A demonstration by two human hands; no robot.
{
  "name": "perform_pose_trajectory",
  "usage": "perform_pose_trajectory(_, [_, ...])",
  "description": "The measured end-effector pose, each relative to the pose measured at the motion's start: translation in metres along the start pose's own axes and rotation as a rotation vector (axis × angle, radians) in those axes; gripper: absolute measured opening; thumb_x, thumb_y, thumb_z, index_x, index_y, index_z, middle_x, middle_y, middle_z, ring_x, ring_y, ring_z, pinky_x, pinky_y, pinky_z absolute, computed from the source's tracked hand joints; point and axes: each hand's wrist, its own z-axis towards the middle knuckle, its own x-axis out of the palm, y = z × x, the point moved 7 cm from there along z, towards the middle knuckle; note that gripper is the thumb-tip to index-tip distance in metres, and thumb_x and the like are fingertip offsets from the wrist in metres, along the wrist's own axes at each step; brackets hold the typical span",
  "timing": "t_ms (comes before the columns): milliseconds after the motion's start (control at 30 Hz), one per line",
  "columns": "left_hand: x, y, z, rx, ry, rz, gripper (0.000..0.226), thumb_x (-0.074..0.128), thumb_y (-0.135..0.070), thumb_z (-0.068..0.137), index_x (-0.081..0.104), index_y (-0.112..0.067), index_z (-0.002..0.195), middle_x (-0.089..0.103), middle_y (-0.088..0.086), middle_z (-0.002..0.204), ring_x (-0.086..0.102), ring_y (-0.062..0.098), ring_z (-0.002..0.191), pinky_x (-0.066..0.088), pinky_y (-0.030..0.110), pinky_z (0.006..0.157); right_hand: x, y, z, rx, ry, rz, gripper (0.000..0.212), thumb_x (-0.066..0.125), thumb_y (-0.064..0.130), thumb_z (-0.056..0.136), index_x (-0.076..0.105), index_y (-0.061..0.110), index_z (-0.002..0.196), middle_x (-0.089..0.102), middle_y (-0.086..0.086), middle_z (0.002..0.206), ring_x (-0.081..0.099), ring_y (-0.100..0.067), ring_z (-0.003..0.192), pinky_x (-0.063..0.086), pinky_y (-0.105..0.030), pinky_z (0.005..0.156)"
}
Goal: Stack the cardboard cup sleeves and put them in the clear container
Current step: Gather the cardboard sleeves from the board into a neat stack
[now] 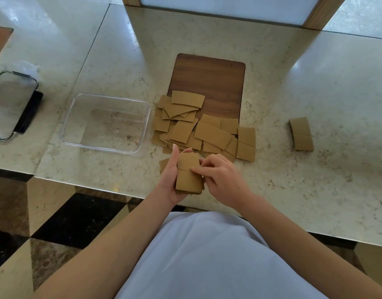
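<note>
Nearest to me, the person in the pale shirt (207, 255) stands at the edge of the marble counter (315, 190), both bare forearms reaching forward. The left hand (171, 180) cradles a small stack of sleeves (188, 175) from below and the side, fingers curled up around its far end and the thumb standing straight along the left edge. The right hand (222, 180) comes in from the other side, its fingers bent and its fingertips (194, 169) pressing on the top face of the stack near the seam line. One loose sleeve (164, 164) peeks out from under the left hand on the counter. Just beyond the hands lies the scattered pile of cardboard sleeves (198, 128), overlapping each other at all angles, its far part spilling onto a dark wooden board (211, 83). To the left of the pile, almost touching it, sits the clear container (106, 123), open and with nothing in it. Well off to the right, a second finished stack (301, 134) lies alone on the marble. At the far left edge rests a clear lid with dark clips (11, 104).
</note>
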Motion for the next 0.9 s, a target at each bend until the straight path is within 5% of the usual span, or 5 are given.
perform_pose_trajectory(267, [-0.014, -0.002, -0.006, 0.012, -0.035, -0.164, 0.042, 0.064, -0.055, 0.095, 0.062, -0.024, 0.122, 0.067, 0.017, 0.101, 0.068, 0.026, 0.082, 0.061, 0.039, 0.067, 0.000, -0.032, 0.004, 0.410, -0.172, 0.306, 0.032, 0.052, -0.005, 0.097, 0.073, 0.018, 0.103, 0.059, 0.004, 0.104, 0.057, -0.002, 0.084, 0.046, -0.014, 0.071])
perform_pose_trajectory(367, [-0.028, -0.007, -0.014, 0.032, -0.069, -0.175, 0.040, 0.076, -0.049, 0.086, 0.068, -0.021, 0.114, 0.067, 0.017, 0.100, 0.067, 0.025, 0.078, 0.059, 0.035, 0.060, 0.019, -0.044, 0.014, 0.466, -0.030, 0.214, 0.027, 0.053, 0.003, 0.099, 0.069, 0.024, 0.107, 0.057, 0.009, 0.106, 0.054, 0.006, 0.085, 0.042, -0.007, 0.071])
perform_pose_trajectory(467, [-0.041, -0.012, -0.022, 0.043, -0.089, -0.161, 0.044, 0.094, -0.040, 0.061, 0.079, -0.016, 0.095, 0.068, 0.016, 0.094, 0.066, 0.024, 0.073, 0.057, 0.031, 0.057, 0.047, -0.051, 0.022, 0.491, 0.167, 0.130, 0.026, 0.056, 0.010, 0.098, 0.067, 0.022, 0.119, 0.056, 0.006, 0.116, 0.056, -0.002, 0.090, 0.049, -0.019, 0.080])
perform_pose_trajectory(633, [-0.069, -0.012, -0.028, 0.015, -0.179, -0.278, 0.042, 0.055, -0.058, 0.099, 0.063, -0.016, 0.101, 0.070, 0.020, 0.096, 0.067, 0.027, 0.070, 0.056, 0.032, 0.053, 0.083, -0.033, 0.043, 0.297, 0.316, -0.205, 0.054, 0.061, 0.015, 0.091, 0.050, 0.024, 0.143, 0.047, -0.004, 0.126, 0.043, -0.022, 0.111, 0.044, -0.029, 0.087])
perform_pose_trajectory(900, [-0.092, -0.018, -0.041, 0.018, -0.244, -0.335, 0.046, 0.058, -0.062, 0.095, 0.065, -0.018, 0.102, 0.069, 0.018, 0.094, 0.066, 0.028, 0.073, 0.057, 0.034, 0.058, 0.110, -0.023, 0.076, 0.138, 0.474, -0.509, 0.061, 0.074, 0.027, 0.084, 0.049, 0.023, 0.139, 0.042, -0.008, 0.123, 0.039, -0.028, 0.112, 0.044, -0.038, 0.092])
